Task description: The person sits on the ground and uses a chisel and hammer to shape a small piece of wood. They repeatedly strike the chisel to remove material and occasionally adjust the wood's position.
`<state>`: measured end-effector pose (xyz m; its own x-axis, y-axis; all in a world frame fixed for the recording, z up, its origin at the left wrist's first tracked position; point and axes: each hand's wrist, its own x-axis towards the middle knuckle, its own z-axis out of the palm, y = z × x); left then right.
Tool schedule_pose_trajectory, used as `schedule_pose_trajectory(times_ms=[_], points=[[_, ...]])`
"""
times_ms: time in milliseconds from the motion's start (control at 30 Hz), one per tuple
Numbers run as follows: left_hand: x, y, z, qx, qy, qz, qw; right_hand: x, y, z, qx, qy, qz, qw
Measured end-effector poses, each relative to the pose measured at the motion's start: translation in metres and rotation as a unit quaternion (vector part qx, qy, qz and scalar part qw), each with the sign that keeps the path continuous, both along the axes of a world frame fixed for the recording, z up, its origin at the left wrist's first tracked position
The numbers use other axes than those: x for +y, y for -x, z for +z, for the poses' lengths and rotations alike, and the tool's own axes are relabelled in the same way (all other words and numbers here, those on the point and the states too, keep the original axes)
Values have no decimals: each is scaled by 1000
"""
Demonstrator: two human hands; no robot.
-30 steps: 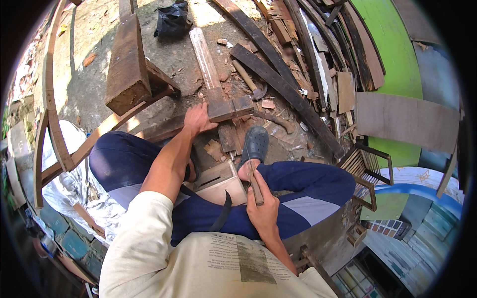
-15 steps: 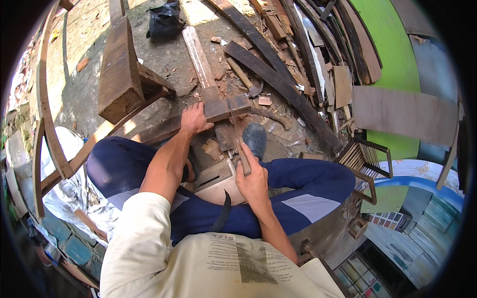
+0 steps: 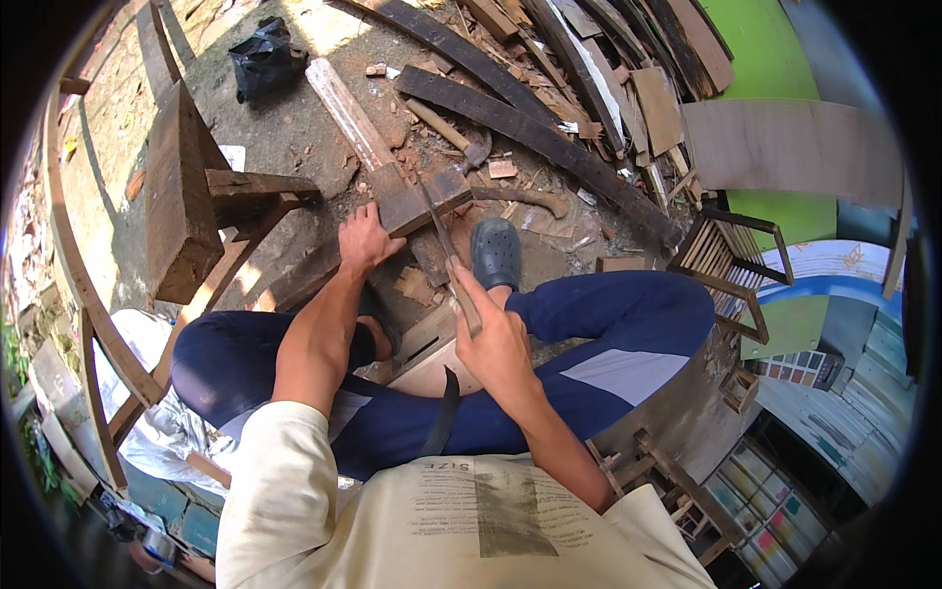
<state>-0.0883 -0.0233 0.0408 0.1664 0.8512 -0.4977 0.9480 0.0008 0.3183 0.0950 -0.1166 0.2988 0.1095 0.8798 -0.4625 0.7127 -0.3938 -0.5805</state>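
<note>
In my right hand (image 3: 491, 339) is the wooden handle of a handsaw (image 3: 438, 218), my fingers closed round it. Its thin dark blade points away from me and lies across a wooden beam (image 3: 424, 203) near the beam's right end. My left hand (image 3: 365, 239) presses on the same beam, left of the blade, with its fingers curled over the top. Under the beam, crossing it, runs a plank (image 3: 345, 110) with a whitish far part. How deep the blade sits in the wood I cannot tell.
A hammer (image 3: 451, 135) and a curved wooden handle (image 3: 530, 199) lie beyond the beam. Dark boards (image 3: 549, 152) and scraps are heaped at the far right. A wooden frame (image 3: 186, 196) stands at left, a black plastic bag (image 3: 265, 61) behind it. My clog (image 3: 497, 253) is close to the beam.
The view has shifted, so the surroundings sit differently in it. My left hand stays on the beam, and the right still grips the saw, whose blade now shows more plainly across the beam.
</note>
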Motion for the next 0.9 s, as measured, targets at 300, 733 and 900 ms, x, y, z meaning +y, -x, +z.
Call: schedule_pose_trajectory(times_ms=[300,733,900], points=[[4,-2,-2,3,0,3,1000,11,2,-25,5,-7,-1,1000],[0,0,-3,5,-16,0,1000,-3,-14,-16,44,-32,-23,998],[10,0,2,2,-13,6,1000,-39,-6,0,32,-88,-24,995]])
